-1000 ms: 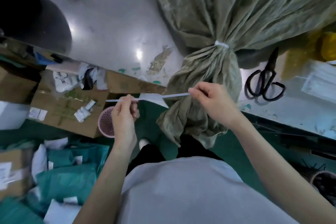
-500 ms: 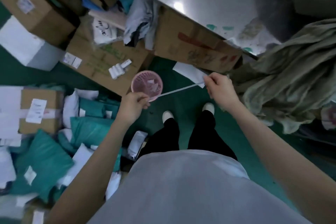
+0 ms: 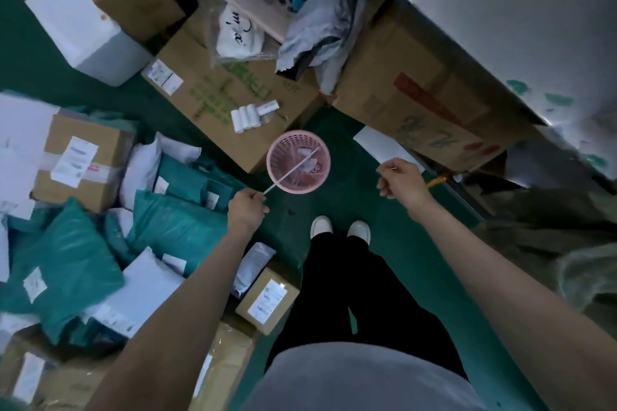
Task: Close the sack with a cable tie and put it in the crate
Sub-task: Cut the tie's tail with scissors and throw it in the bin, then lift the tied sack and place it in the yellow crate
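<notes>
My left hand (image 3: 247,208) pinches one end of a white cable-tie strip (image 3: 291,172), which slants up and right over a small pink basket (image 3: 298,161) on the green floor. My right hand (image 3: 402,182) hangs to the right of the basket with fingers loosely curled and holds nothing. The olive-green sack (image 3: 567,237) shows only at the right edge, partly cut off by the frame. No crate is in view.
Cardboard boxes (image 3: 414,90) lie under the grey table edge (image 3: 500,27) at the top right. Teal and white parcels (image 3: 167,227) and more boxes (image 3: 80,160) cover the floor on the left. My feet (image 3: 340,230) stand on green floor below the basket.
My view swung down and left, away from the tied sack and scissors. My right hand let go of the strip; my left hand alone carries it over the pink basket.
</notes>
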